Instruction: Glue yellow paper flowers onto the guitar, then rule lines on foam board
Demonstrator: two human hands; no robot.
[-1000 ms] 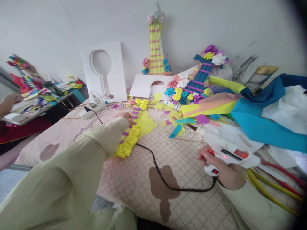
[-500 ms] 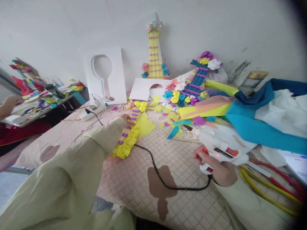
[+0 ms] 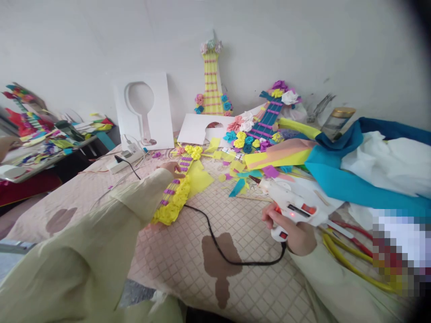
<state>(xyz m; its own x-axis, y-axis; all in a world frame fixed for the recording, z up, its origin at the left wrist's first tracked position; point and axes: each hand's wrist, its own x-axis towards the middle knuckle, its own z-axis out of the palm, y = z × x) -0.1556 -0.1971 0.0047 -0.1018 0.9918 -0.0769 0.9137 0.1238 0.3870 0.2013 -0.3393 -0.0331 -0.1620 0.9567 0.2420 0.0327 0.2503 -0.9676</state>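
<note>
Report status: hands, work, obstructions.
Left hand on yellow-flowered guitar craft. Right hand gripping glue gun, red light lit. Black cord lies between them.

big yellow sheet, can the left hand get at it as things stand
Probably yes: the left hand touches the guitar, and the yellow sheet shows just past it with nothing tall between, though the hand would likely have to leave the guitar.

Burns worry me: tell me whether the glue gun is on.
On, apparently: a red light glows on the glue gun in the right hand.
</note>
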